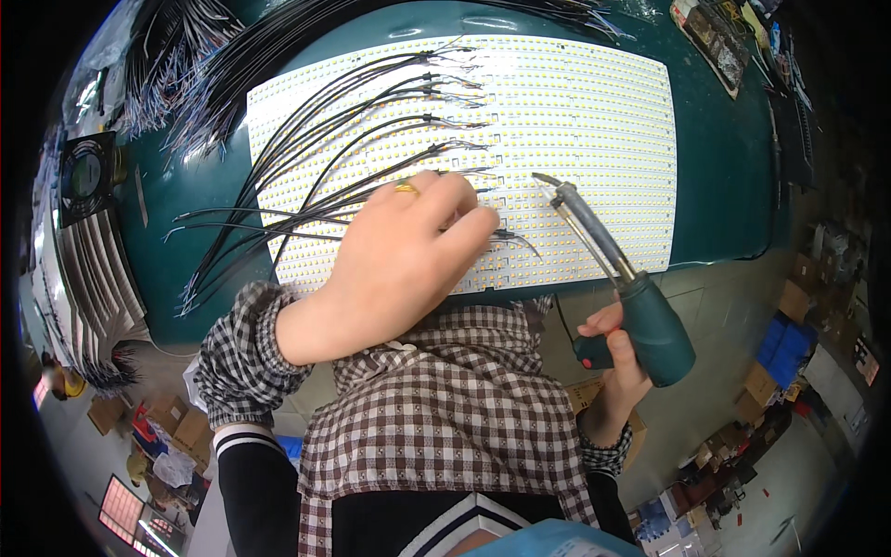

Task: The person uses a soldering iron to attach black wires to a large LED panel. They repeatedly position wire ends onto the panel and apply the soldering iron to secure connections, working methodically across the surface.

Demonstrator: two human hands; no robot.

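A white LED board (594, 111) with rows of small yellow chips lies on the green table. Black cables (345, 139) with thin stripped wire ends run across its left half, the ends lined up down the middle. My left hand (399, 251), with a gold ring, is closed over the lower cables, pinching one by its wire end (520, 243); the fingertips are partly hidden. A soldering gun (657, 325) with a dark green handle is gripped in my right hand (624, 371). Its tip points up and left above the board, right of the wires, seemingly not touching.
Big bundles of black cables (200, 56) lie at the far left of the green table (724, 176). At the left edge are a black fan (88, 176) and stacked white boards (97, 269). A stained box (715, 42) sits far right. Cartons (181, 427) stand on the floor.
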